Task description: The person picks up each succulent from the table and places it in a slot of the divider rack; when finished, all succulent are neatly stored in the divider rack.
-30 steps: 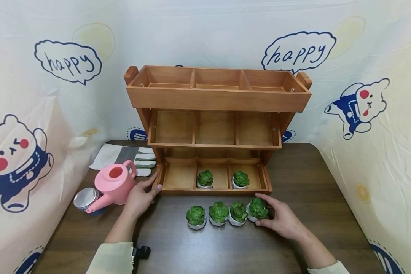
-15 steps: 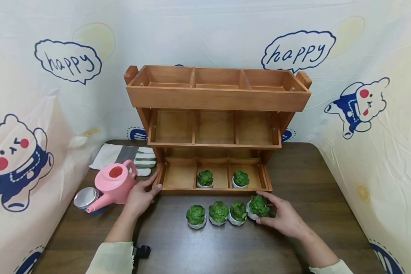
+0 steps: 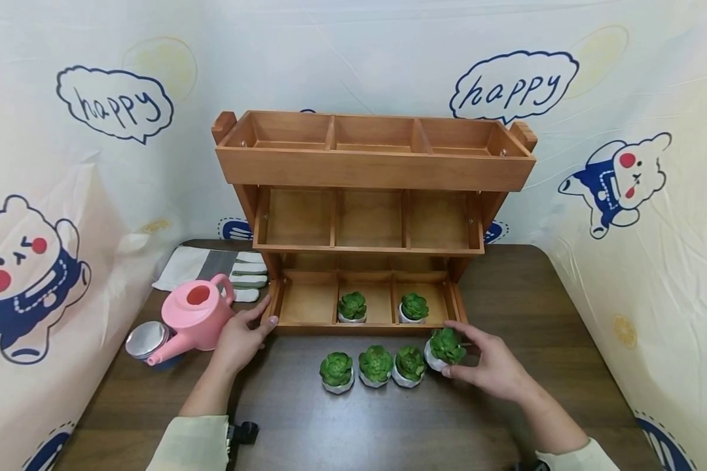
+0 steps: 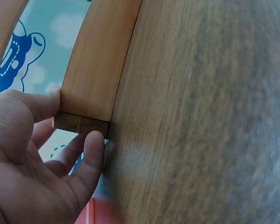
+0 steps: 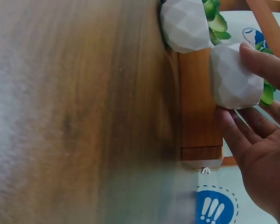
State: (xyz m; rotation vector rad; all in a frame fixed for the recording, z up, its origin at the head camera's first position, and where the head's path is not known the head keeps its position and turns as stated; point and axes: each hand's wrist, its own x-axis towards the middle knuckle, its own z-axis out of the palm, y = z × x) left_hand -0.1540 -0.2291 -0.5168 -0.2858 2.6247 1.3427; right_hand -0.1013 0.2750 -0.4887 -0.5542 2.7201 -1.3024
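My right hand (image 3: 495,366) pinches a small potted succulent (image 3: 444,348) between thumb and fingers. Its faceted white pot (image 5: 235,77) is raised off the table in the right wrist view, level with the front board of the three-tier wooden plant stand (image 3: 377,171). At the stand's bottom left corner, my left hand (image 3: 241,340) grips the end of the lowest tray, thumb on the front board (image 4: 95,70) and fingers round the end. Three more succulents stand in a row on the table, including the nearest one (image 3: 409,365). Two others sit in the lowest tray, in the middle (image 3: 352,306) and right (image 3: 414,307) compartments.
A pink watering can (image 3: 194,314) stands left of my left hand, beside a silver-lidded tin (image 3: 148,341). Behind them lies a striped glove (image 3: 212,269). A printed cloth backdrop (image 3: 342,59) surrounds the table (image 3: 342,438) at the back and sides.
My right hand has lifted the rightmost succulent of the row and carried it slightly up and toward the stand. My left hand keeps its place on the tray's corner.
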